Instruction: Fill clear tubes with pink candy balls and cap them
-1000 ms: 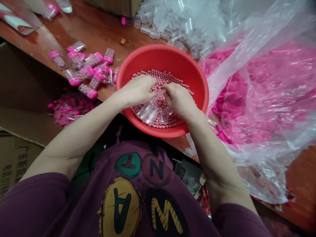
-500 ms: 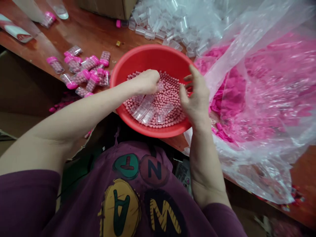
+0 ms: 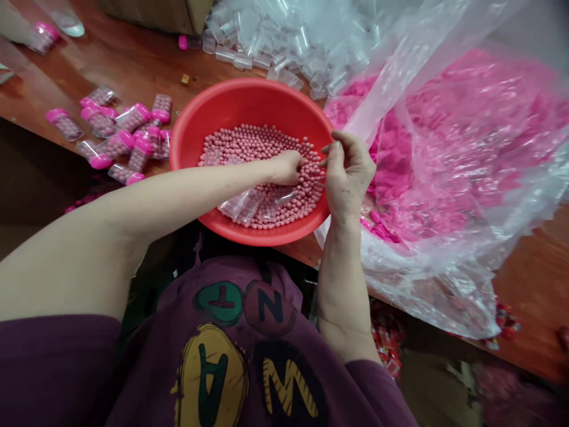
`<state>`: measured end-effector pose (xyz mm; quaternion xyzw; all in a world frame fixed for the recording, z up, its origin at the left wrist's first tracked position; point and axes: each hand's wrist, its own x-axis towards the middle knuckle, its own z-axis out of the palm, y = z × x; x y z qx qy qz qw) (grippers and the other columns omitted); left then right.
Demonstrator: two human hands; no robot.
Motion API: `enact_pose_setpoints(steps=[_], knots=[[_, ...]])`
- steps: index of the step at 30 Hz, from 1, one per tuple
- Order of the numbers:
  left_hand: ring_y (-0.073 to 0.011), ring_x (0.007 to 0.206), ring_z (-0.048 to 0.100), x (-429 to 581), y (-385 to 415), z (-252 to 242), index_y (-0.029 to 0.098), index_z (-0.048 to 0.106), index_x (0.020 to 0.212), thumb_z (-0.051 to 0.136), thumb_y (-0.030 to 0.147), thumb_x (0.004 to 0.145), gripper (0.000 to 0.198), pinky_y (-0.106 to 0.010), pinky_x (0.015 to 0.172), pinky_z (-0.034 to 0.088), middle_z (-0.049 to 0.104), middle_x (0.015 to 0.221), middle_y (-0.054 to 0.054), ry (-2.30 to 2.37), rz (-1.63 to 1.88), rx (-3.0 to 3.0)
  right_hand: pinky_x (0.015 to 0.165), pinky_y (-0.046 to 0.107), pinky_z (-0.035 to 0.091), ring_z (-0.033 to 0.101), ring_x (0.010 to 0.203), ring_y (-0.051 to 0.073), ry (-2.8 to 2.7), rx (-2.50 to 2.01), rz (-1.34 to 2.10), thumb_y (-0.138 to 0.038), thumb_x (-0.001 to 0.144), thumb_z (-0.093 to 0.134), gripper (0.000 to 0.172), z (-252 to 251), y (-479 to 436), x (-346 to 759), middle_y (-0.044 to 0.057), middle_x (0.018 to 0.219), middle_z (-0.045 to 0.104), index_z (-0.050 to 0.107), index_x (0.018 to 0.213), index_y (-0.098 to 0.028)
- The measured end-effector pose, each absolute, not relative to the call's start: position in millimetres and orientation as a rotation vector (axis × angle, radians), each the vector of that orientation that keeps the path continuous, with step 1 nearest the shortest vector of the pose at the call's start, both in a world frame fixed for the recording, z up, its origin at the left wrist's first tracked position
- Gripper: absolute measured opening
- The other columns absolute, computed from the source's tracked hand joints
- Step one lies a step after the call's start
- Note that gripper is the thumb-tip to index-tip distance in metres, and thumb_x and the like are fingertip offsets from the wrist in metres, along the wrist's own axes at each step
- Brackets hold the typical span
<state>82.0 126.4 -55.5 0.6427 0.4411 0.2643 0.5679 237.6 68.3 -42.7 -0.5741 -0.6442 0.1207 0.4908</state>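
A round red plastic basin (image 3: 249, 98) stands on the table, holding a deep layer of small pink beads (image 3: 253, 145). My left hand (image 3: 287, 168) reaches across the basin, its fingers curled down among the beads. Below it, several clear plastic tubes (image 3: 235, 207) lie on the beads, partly sunk in. My right hand (image 3: 349, 175) hangs above the basin's right rim. Its thumb and fingers are drawn close together, with nothing visible between them.
Filled tubes with pink caps (image 3: 128, 118) lie left of the basin on the reddish wooden table (image 3: 533, 284). Behind it is a heap of empty clear tubes (image 3: 275, 41). A clear plastic bag of pink caps (image 3: 444, 130) spreads to the right.
My left hand has moved from the basin's near edge to the middle of the beads. My right hand has lifted toward the right rim, its fingers closing. The whole view has shifted.
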Motion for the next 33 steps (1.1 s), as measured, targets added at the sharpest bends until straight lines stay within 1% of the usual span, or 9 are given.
enact_pose_setpoints(steps=[2,5,11,14,18,21,25,30,33], knots=[[-0.0151,0.060,0.051,70,123,-42,0.020,0.063,0.051,0.077,-0.011,0.055,0.034,-0.033,0.077,0.049,0.053,0.053,0.005,1.010,0.567,1.504,0.092,0.048,0.069,0.082,0.103,0.024,-1.513,-1.395,0.323,-0.053,0.118,0.041,0.043,-49,71,242,0.008,0.116,0.080,0.069,0.140,-0.029],[-0.0141,0.065,0.061,45,114,-16,0.017,0.076,0.069,0.081,-0.008,0.060,0.027,-0.030,0.075,0.051,0.067,0.068,0.002,0.931,0.615,1.408,0.085,0.044,0.069,0.080,0.090,0.021,-1.449,-1.364,0.358,-0.053,0.116,0.046,0.040,-53,75,246,0.006,0.110,0.081,0.071,0.137,-0.030],[-0.0134,0.078,0.071,3,76,19,0.017,0.079,0.087,0.078,0.005,0.080,0.014,-0.026,0.075,0.058,0.077,0.089,-0.005,0.759,0.656,1.014,0.077,0.041,0.066,0.072,0.075,0.017,-1.555,-1.211,0.509,-0.048,0.111,0.053,0.033,-39,70,237,0.004,0.107,0.081,0.071,0.132,-0.030],[-0.0170,0.083,0.075,-7,54,21,0.017,0.074,0.088,0.075,0.009,0.088,0.008,-0.030,0.075,0.060,0.076,0.091,-0.008,0.762,0.689,0.820,0.080,0.042,0.066,0.071,0.081,0.017,-1.662,-1.160,0.650,-0.042,0.108,0.055,0.034,-24,57,224,0.006,0.116,0.080,0.072,0.134,-0.029],[-0.0156,0.078,0.071,-11,31,14,0.018,0.074,0.087,0.071,0.015,0.091,0.007,-0.028,0.071,0.058,0.076,0.090,-0.007,0.751,0.787,0.757,0.093,0.046,0.068,0.074,0.104,0.023,-1.894,-1.078,0.849,-0.040,0.100,0.065,0.041,-1,40,205,0.007,0.133,0.073,0.072,0.139,-0.031],[-0.0156,0.071,0.066,-12,23,10,0.019,0.074,0.082,0.066,0.029,0.100,0.022,-0.028,0.063,0.054,0.074,0.084,-0.007,0.776,0.849,0.761,0.096,0.045,0.067,0.072,0.104,0.023,-2.033,-1.041,0.898,-0.042,0.097,0.074,0.047,12,33,197,0.007,0.132,0.071,0.073,0.142,-0.031],[-0.0143,0.061,0.059,-16,23,7,0.017,0.071,0.082,0.064,0.060,0.108,0.050,-0.028,0.054,0.043,0.070,0.079,-0.009,0.798,0.804,0.751,0.091,0.047,0.067,0.067,0.093,0.021,-2.129,-1.068,0.866,-0.047,0.099,0.078,0.045,16,29,195,0.007,0.127,0.072,0.075,0.142,-0.033],[-0.0253,0.077,0.075,-17,25,-1,0.017,0.076,0.109,0.056,0.083,0.105,0.069,-0.035,0.066,0.057,0.066,0.077,-0.009,0.887,0.775,0.758,0.087,0.045,0.066,0.069,0.098,0.024,-2.011,-1.013,0.898,-0.052,0.098,0.085,0.042,4,24,195,0.006,0.118,0.071,0.079,0.136,-0.034],[-0.0194,0.062,0.067,-13,23,0,0.013,0.074,0.105,0.043,0.089,0.106,0.083,-0.029,0.056,0.047,0.062,0.071,-0.008,0.945,0.773,0.779,0.085,0.040,0.067,0.071,0.098,0.022,-1.910,-1.001,1.062,-0.055,0.096,0.089,0.041,0,21,193,0.004,0.119,0.072,0.080,0.129,-0.034]])
